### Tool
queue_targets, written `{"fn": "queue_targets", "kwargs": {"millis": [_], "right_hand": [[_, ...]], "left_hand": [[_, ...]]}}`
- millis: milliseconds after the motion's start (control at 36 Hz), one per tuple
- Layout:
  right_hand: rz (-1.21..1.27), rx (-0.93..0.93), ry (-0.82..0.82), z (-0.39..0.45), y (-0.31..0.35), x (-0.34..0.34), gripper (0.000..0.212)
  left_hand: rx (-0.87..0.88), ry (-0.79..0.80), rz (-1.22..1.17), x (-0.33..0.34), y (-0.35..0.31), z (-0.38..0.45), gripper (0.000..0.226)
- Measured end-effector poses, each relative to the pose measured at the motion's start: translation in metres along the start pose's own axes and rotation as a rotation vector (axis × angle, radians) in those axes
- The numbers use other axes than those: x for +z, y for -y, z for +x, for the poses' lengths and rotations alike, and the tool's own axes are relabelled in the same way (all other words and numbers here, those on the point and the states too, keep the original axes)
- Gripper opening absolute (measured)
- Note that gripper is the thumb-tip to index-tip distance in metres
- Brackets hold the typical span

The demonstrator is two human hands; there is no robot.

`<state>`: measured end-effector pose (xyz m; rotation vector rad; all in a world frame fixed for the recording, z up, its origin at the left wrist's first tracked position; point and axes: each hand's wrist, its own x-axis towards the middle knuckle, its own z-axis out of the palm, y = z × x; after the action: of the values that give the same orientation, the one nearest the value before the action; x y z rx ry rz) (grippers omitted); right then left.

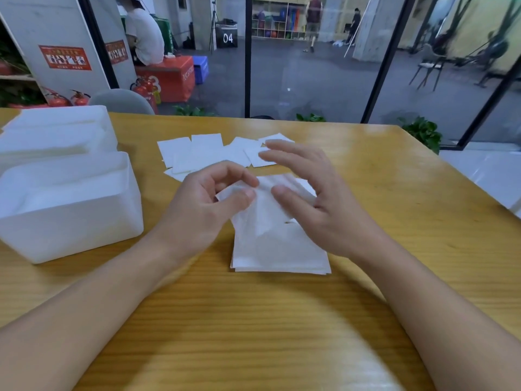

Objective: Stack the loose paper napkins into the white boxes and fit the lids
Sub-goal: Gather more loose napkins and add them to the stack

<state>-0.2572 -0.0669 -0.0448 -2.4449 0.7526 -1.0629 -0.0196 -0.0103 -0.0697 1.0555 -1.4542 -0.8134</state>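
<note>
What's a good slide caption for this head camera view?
Left hand pinches a napkin above the stack, right hand open beside it.

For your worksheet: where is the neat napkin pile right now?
The napkin pile lies mid-table under both hands, right of the white box.

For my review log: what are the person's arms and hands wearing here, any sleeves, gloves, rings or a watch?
Nothing is worn in view. The left hand and right hand are bare, without gloves, rings or a watch, and both forearms are uncovered down to the picture's edge, so no sleeve shows.
</note>
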Motion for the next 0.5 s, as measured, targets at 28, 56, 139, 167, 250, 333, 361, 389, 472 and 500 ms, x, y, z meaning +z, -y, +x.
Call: {"fn": "queue_targets", "kwargs": {"millis": [28, 56, 139, 167, 250, 333, 361, 389, 472, 500], "right_hand": [[0.026, 0.030, 0.020, 0.000, 0.001, -0.002, 0.039], [0.062, 0.075, 0.034, 0.001, 0.002, -0.005, 0.035], [0.145, 0.192, 0.069, 0.002, -0.006, -0.016, 0.015], [0.150, 0.218, 0.078, 0.002, -0.010, -0.021, 0.012], [0.168, 0.315, 0.121, 0.000, -0.024, -0.035, 0.006], [0.125, 0.400, 0.269, -0.001, -0.032, -0.040, 0.012], [0.108, 0.417, 0.309, -0.001, -0.034, -0.039, 0.014], [0.098, 0.428, 0.338, -0.002, -0.036, -0.037, 0.016], [0.066, 0.452, 0.378, -0.004, -0.041, -0.028, 0.018], [0.053, 0.465, 0.376, -0.004, -0.042, -0.026, 0.019]], "left_hand": [[0.004, 0.033, -0.016, 0.001, -0.001, -0.001, 0.016], [0.008, 0.061, -0.022, 0.002, -0.001, -0.001, 0.021], [0.000, 0.114, -0.011, 0.007, 0.001, -0.003, 0.032], [-0.009, 0.119, 0.012, 0.007, 0.002, -0.003, 0.034], [-0.051, 0.127, 0.134, 0.005, 0.012, -0.004, 0.029], [-0.123, 0.150, 0.239, 0.003, 0.017, -0.004, 0.021], [-0.134, 0.158, 0.274, 0.003, 0.018, -0.004, 0.021], [-0.140, 0.165, 0.303, 0.003, 0.018, -0.004, 0.020], [-0.168, 0.172, 0.352, 0.002, 0.017, -0.004, 0.017], [-0.170, 0.172, 0.373, 0.001, 0.016, -0.005, 0.015]]}}
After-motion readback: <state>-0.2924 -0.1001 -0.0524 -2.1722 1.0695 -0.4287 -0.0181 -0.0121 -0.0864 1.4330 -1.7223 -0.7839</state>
